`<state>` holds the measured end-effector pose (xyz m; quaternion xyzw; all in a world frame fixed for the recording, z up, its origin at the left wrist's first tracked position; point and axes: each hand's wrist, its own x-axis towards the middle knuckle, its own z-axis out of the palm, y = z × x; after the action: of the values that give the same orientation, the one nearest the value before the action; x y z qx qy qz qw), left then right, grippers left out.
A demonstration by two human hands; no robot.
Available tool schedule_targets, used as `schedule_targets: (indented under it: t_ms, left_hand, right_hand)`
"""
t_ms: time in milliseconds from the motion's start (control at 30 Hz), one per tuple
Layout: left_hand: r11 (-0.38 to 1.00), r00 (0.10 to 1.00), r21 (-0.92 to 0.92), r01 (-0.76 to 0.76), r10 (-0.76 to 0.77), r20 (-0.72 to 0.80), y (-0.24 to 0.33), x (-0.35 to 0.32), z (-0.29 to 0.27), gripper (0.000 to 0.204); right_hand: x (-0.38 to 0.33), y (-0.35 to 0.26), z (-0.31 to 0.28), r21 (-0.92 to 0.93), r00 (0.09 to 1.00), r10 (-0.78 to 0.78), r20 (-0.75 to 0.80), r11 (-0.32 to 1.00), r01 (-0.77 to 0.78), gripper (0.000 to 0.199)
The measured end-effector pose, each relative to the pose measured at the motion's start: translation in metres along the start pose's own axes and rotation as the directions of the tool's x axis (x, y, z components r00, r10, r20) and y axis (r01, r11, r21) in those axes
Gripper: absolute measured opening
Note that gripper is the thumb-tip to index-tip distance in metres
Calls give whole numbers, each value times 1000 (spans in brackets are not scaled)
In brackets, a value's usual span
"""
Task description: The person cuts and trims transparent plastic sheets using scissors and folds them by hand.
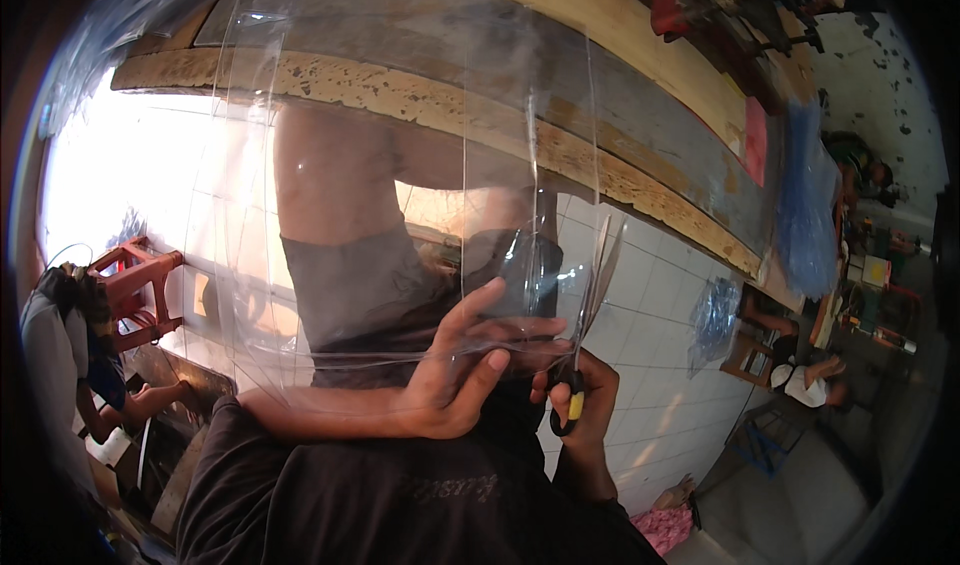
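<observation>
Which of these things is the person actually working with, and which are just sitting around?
In use:
- clear plastic sheet, held by the left hand
- scissors, in the right hand

Lying about:
- red stool
- blue plastic roll
- wooden bench
- pink cloth

Clear plastic sheet (pixel 400 165): top edge lost in glare.
Scissors (pixel 590 305): handles mostly buried in right hand (pixel 590 405).
Print on dark shirt (pixel 450 487): blurred.

Clear transparent plastic sheet (pixel 400 165), yellow-and-black-handled steel scissors (pixel 578 365), red plastic stool (pixel 135 275) far left, blue plastic film (pixel 805 205) right.
</observation>
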<state>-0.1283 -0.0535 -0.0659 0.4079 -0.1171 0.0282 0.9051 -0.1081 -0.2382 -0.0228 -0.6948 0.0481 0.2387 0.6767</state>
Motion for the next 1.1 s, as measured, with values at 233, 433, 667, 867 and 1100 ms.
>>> schedule_targets:
  t_ms: [233,433,667,867,1100]
  left_hand:
    - [999,1000,-36,5,-6,-5,1,-1,-2,62]
    - [999,1000,44,10,-9,-21,3,0,-1,63]
    - [1000,1000,30,9,-8,-25,2,-1,2,63]
    - [1000,1000,13,3,-2,-28,0,-1,2,63]
    - [1000,1000,15,12,-11,-27,0,0,1,62]
  right_hand:
    - [2,-1,-6,-50,999,23,48,999,-21,47]
    - [5,1,-7,-98,996,-17,83,995,25,40]
    - [12,5,-10,-193,997,-63,54,979,73,30]
    - [11,2,-8,-165,999,-20,28,986,24,28]
    - [7,-1,-9,-162,1000,18,-4,987,-19,31]
